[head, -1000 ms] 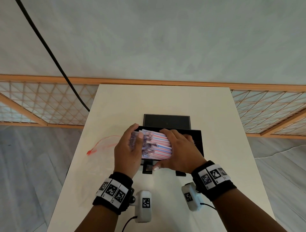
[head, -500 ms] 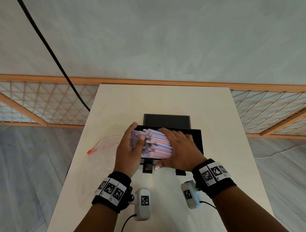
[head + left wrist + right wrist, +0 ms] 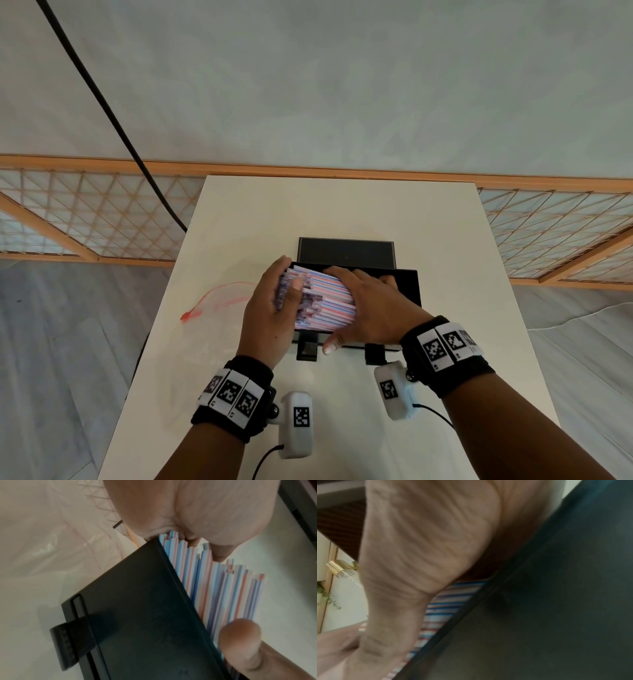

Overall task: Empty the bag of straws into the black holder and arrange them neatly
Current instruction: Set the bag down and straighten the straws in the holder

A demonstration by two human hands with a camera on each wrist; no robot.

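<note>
Our left hand (image 3: pixel 270 308) has its grip round the straws (image 3: pixel 329 301) in the black holder (image 3: pixel 409 294), right hand (image 3: pixel 373 308) just pressing flat, grip wide.

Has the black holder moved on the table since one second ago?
No. In the head view the holder sits where it did, judged against the far edge of the table.

Cream table (image 3: pixel 342 205): black holder (image 3: pixel 409 287) at centre, black panel (image 3: pixel 346 251) just behind it, clear bag (image 3: pixel 219 301) lying left.
</note>
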